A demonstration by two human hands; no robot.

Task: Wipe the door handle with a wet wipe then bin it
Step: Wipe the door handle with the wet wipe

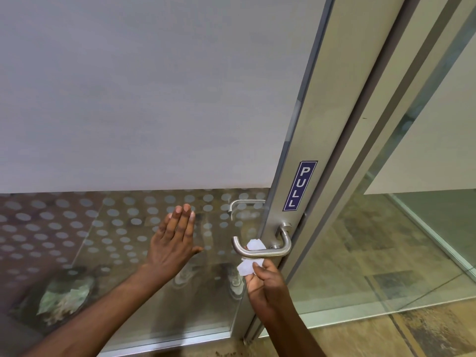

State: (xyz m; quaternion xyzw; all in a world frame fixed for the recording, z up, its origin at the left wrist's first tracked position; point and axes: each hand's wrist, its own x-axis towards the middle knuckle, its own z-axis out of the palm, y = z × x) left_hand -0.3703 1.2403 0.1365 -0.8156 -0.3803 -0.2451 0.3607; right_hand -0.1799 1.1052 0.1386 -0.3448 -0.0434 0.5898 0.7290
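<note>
A brushed steel lever door handle [268, 251] sticks out from the metal door frame [309, 140], below a blue PULL sticker [300, 186]. A white wet wipe [251, 257] is wrapped around the lever's bar, showing above and below it. My right hand [262, 282] pinches the wipe from underneath the handle. My left hand [175, 240] lies flat on the glass door panel [123, 228] to the left of the handle, fingers straight and together, holding nothing.
The glass panel is frosted white above and dotted below. Through it a second handle [244, 203] shows on the far side. A bin with a crumpled liner [64, 297] appears low left behind the glass. A glass partition [386, 240] and patterned floor lie to the right.
</note>
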